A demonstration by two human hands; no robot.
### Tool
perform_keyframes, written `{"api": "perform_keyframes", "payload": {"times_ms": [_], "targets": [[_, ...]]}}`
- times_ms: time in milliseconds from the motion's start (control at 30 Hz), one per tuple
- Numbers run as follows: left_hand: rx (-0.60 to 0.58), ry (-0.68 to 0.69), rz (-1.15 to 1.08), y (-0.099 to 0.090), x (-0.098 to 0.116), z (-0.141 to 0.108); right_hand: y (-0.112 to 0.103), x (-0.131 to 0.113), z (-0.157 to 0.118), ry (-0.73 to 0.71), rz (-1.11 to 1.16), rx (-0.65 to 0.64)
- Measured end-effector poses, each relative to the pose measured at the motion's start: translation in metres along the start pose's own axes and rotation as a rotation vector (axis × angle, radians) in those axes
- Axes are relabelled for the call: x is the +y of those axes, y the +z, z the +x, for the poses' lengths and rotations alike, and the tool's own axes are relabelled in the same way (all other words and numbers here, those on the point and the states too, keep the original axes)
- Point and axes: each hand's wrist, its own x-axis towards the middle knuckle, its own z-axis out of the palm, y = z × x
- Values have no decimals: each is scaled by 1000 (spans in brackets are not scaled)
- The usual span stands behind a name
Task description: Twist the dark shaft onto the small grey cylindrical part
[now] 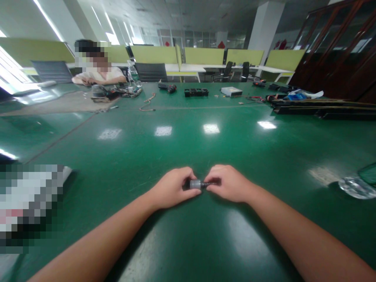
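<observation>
Grey and black, a small cylindrical part (195,184) lies level between the two hands, low over the middle of the green worktop (182,149). The left hand (173,188) has its grip around the thicker body, thumb on the near side and fingers curled over the far side. The right hand (227,183) pinches the dark, narrow shaft (209,183) between thumb and fingers. Both forearms angle inward from the lower corners, and the hands face each other, nearly meeting.

Broad green surface stretches from the hands to the far row. On the left side is a blurred pale box (32,192); by the right border, a clear glass base (357,188). Near the far edge are a loose wire (147,102), a dark power tool (167,87), a black slotted module (196,93) and a silver box (232,91), with long dark strips (323,107) to the right. A person (101,72) sits beyond, at far left.
</observation>
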Motion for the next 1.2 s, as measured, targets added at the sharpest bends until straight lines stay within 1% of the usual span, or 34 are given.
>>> {"api": "perform_keyframes", "payload": {"times_ms": [400,967,1200], "targets": [[-1,1,-1,0,-1,0,-4,-3,0,29,5,-19],[0,-3,-18,-2,0,-2,-8,-2,-2,28,-14,-25],[-1,-16,-23,-2,0,-2,-11,-2,-3,54,-31,-37]]}}
